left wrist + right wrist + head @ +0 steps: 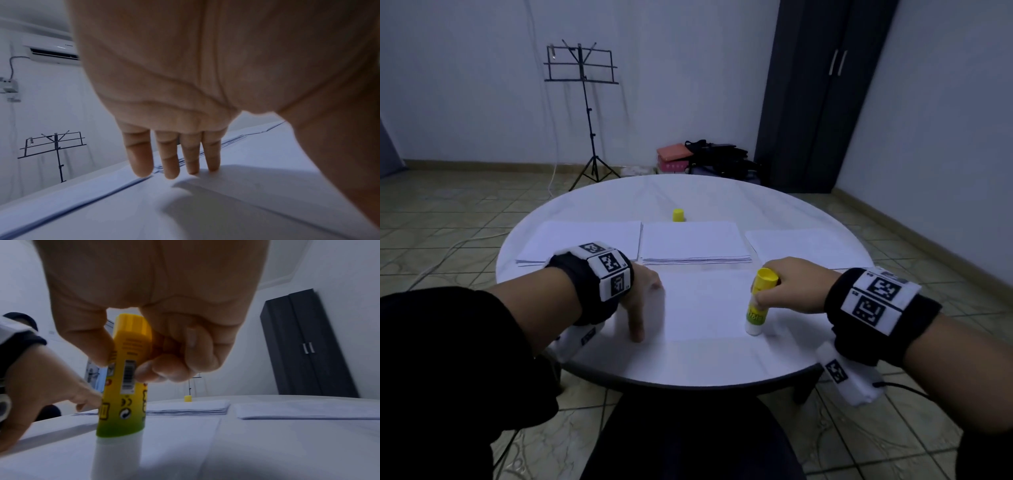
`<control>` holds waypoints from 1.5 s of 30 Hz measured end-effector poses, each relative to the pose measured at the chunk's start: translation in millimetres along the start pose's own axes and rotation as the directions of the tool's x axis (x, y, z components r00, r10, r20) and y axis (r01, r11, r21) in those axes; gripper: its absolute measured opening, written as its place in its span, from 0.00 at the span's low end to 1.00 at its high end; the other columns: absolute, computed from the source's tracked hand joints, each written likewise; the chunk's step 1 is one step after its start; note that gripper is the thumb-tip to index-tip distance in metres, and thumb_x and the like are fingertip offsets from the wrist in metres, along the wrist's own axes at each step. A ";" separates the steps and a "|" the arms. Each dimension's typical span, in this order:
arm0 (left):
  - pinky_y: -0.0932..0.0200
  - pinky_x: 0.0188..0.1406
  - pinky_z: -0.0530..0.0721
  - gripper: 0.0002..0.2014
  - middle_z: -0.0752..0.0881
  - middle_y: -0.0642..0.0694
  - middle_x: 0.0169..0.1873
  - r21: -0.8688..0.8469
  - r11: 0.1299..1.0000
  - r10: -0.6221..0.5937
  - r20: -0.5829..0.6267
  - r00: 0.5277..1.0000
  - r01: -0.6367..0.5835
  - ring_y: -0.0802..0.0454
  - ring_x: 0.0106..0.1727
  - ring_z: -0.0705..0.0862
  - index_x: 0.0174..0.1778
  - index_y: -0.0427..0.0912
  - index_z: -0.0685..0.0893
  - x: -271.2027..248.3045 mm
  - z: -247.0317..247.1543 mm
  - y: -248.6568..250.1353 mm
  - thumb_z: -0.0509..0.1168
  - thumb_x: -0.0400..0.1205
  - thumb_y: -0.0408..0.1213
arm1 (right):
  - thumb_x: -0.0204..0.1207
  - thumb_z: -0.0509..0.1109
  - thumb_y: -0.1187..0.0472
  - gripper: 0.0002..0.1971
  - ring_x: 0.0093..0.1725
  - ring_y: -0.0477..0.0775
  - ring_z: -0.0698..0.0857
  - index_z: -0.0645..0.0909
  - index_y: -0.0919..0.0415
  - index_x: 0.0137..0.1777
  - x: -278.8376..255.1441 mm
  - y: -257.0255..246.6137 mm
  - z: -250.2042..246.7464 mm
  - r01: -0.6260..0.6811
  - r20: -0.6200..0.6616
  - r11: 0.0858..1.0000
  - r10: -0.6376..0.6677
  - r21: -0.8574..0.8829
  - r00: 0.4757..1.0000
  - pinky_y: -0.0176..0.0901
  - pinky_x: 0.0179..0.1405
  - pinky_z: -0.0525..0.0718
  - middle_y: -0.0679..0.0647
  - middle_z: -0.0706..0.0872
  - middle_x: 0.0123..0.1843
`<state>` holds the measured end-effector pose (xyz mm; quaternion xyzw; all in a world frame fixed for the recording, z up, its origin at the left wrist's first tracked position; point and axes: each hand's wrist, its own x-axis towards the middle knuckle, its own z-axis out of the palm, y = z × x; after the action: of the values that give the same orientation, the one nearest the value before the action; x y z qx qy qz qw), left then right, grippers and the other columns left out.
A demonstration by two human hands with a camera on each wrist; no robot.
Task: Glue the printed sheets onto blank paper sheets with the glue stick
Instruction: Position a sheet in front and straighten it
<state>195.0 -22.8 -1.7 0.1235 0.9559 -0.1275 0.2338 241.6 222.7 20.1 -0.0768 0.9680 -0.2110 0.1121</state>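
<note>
Right hand (792,286) grasps the glue stick (756,305) upright on the sheet (705,305); left hand (642,291) presses the sheet's edge, fingers (168,159) released.

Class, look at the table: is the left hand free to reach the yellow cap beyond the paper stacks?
Probably yes. The left hand presses flat on the sheet, holding nothing, and only low paper stacks lie before the yellow cap.

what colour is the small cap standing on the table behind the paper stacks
Yellow. The small plastic cap shows best in the head view, standing alone beyond the middle paper stack.
</note>
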 end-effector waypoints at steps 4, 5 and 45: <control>0.54 0.69 0.71 0.61 0.71 0.49 0.75 0.030 1.000 0.004 0.041 0.999 -0.005 0.48 0.73 0.73 0.82 0.62 0.44 0.5 -1.2 5.4 0.82 0.63 0.49 | 0.70 0.71 0.55 0.13 0.46 0.57 0.85 0.83 0.64 0.49 8.4 6.4 -11.1 -0.043 0.001 0.999 0.043 0.032 0.999 0.48 0.47 0.83 0.55 0.87 0.44; 0.54 0.68 0.71 0.61 0.71 0.48 0.75 0.053 0.999 0.010 0.056 0.998 -0.013 0.48 0.73 0.72 0.82 0.63 0.43 1.0 -2.0 7.7 0.82 0.64 0.49 | 0.71 0.70 0.56 0.12 0.44 0.56 0.84 0.82 0.65 0.48 13.8 5.1 -13.4 -0.054 -0.028 0.998 0.055 0.041 0.998 0.45 0.43 0.80 0.55 0.85 0.42; 0.47 0.67 0.77 0.54 0.63 0.47 0.74 0.036 0.998 -0.050 0.031 0.998 0.049 0.44 0.70 0.74 0.80 0.66 0.54 -11.1 -0.2 11.6 0.81 0.63 0.51 | 0.73 0.73 0.66 0.17 0.48 0.56 0.78 0.80 0.61 0.62 43.5 35.8 -12.5 -0.270 -0.159 0.898 0.340 0.348 0.927 0.41 0.43 0.77 0.57 0.80 0.49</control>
<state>208.0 -13.8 1.6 0.1021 0.9524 -0.1522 0.2438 192.9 251.2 7.9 0.1192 0.9271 -0.3521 0.0490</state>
